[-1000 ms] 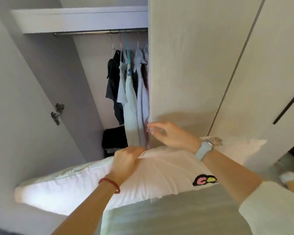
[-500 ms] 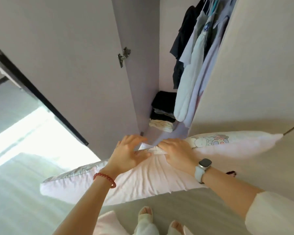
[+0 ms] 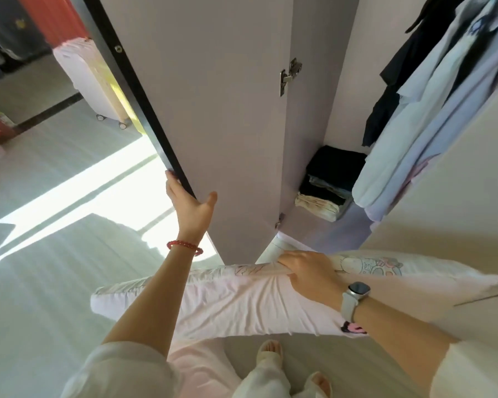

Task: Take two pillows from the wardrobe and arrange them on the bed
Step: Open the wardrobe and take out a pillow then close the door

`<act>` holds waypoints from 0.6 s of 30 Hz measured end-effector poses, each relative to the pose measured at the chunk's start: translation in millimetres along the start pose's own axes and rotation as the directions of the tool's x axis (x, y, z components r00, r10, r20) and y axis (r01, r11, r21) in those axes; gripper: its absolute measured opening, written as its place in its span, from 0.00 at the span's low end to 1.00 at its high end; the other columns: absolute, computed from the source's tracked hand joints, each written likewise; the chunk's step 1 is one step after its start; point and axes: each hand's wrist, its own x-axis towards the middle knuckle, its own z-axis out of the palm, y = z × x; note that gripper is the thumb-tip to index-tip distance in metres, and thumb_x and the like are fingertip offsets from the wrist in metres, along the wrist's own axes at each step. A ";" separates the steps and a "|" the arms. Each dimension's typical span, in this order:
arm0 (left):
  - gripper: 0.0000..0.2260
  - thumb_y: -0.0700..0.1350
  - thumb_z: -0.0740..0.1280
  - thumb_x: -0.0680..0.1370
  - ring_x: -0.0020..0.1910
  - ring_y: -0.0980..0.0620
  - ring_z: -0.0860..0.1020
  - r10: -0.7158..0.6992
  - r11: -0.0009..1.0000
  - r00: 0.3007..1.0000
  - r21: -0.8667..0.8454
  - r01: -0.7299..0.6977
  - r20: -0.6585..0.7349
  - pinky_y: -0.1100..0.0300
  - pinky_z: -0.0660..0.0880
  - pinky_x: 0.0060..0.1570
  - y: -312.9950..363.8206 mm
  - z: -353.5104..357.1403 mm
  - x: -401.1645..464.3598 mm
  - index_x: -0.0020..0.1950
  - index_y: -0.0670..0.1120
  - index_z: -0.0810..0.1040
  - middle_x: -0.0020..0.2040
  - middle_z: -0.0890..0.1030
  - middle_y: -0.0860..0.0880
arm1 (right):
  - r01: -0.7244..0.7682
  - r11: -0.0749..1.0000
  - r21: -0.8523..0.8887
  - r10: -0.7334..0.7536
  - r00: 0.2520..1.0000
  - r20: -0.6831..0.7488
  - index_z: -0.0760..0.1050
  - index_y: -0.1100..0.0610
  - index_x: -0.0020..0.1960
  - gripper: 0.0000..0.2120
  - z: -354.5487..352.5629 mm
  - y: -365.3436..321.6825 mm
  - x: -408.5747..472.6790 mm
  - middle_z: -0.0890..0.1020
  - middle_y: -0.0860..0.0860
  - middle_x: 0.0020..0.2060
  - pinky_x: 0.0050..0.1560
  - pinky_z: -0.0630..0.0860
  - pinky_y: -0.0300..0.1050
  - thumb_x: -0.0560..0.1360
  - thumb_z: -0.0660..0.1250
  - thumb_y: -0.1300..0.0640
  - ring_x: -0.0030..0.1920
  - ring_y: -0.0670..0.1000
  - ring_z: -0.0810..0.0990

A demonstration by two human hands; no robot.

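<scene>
A long pale pink pillow (image 3: 242,305) with a cartoon print along its upper side hangs level in front of my legs, just outside the open wardrobe. My right hand (image 3: 311,272), a watch on its wrist, grips the pillow's top edge near the middle. Whether a second pillow lies against it I cannot tell. My left hand (image 3: 191,209), with a red bead bracelet, holds the lower edge of the open wardrobe door (image 3: 213,96), fingers behind the dark edge and thumb on the inner face. The bed is out of view.
Shirts and dark clothes (image 3: 408,133) hang inside the wardrobe above a stack of folded clothes (image 3: 328,182). The closed door (image 3: 457,211) is to the right. A pale pink suitcase (image 3: 84,76) stands far left on the sunlit floor (image 3: 69,196). My feet (image 3: 270,354) are below the pillow.
My left hand has let go of the pillow and taken the edge of the wardrobe door. The right hand alone holds the pillow. My view has swung left and down.
</scene>
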 end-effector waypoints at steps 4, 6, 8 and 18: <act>0.31 0.37 0.68 0.71 0.59 0.57 0.65 0.092 0.994 0.995 0.061 -0.090 -0.032 0.59 0.68 0.57 -8.1 -5.2 -2.5 0.70 0.47 0.56 0.63 0.61 0.46 | 0.002 1.000 -0.025 -0.002 1.000 0.018 0.73 0.57 0.43 0.11 2.8 6.5 2.1 0.81 0.52 0.42 0.35 0.65 0.45 0.66 0.57 0.67 0.44 0.56 0.77; 0.29 0.36 0.67 0.72 0.55 0.64 0.66 0.129 0.989 0.991 0.070 -0.127 -0.031 0.66 0.67 0.53 -8.6 -2.1 -13.9 0.68 0.47 0.58 0.62 0.62 0.46 | -0.018 0.999 -0.029 0.019 1.000 0.012 0.74 0.57 0.45 0.11 2.4 10.5 0.6 0.81 0.51 0.43 0.38 0.69 0.48 0.66 0.58 0.67 0.46 0.56 0.77; 0.30 0.36 0.67 0.72 0.59 0.59 0.68 0.148 0.986 0.989 0.074 -0.146 -0.016 0.63 0.68 0.58 -8.9 6.1 -32.7 0.71 0.44 0.56 0.65 0.62 0.42 | -0.038 0.999 -0.038 0.039 0.999 0.004 0.74 0.57 0.46 0.12 1.0 16.5 -3.2 0.81 0.51 0.45 0.38 0.71 0.48 0.66 0.59 0.66 0.46 0.56 0.77; 0.28 0.40 0.62 0.74 0.69 0.49 0.60 0.406 0.904 0.871 0.016 -0.427 0.278 0.65 0.61 0.65 23.3 78.0 -116.6 0.71 0.41 0.54 0.69 0.63 0.34 | -0.205 0.979 -0.012 0.205 0.979 0.007 0.75 0.55 0.44 0.08 -4.8 70.2 -66.9 0.83 0.51 0.45 0.41 0.73 0.47 0.67 0.60 0.63 0.47 0.56 0.79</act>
